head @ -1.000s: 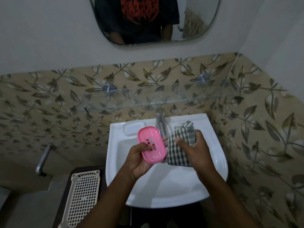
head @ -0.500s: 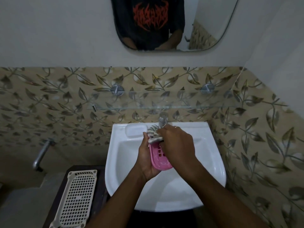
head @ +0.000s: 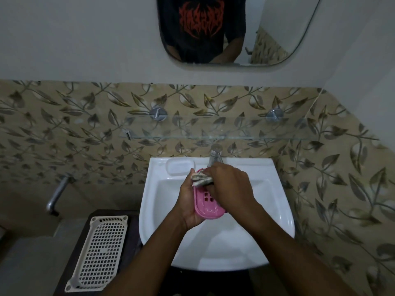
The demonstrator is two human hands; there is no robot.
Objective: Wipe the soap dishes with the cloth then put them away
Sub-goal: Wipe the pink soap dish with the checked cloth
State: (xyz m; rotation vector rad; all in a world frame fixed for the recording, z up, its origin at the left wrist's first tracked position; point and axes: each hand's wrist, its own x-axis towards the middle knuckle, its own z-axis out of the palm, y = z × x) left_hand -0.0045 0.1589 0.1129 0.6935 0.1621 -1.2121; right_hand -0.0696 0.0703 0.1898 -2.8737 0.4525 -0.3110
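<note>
Over sink (head: 277,210) — dish (head: 206,207) in left grip (head: 188,201)

A second ago my right hand (head: 229,186) held the cloth (head: 202,178) open beside the pink soap dish (head: 208,205); now I have it bunched under my fingers and pressed onto the far end of the dish. My left hand (head: 188,201) has turned the dish from facing up towards me to lying lengthwise over the sink (head: 213,242), and my view has dropped, so the mirror (head: 267,28) shows more
</note>
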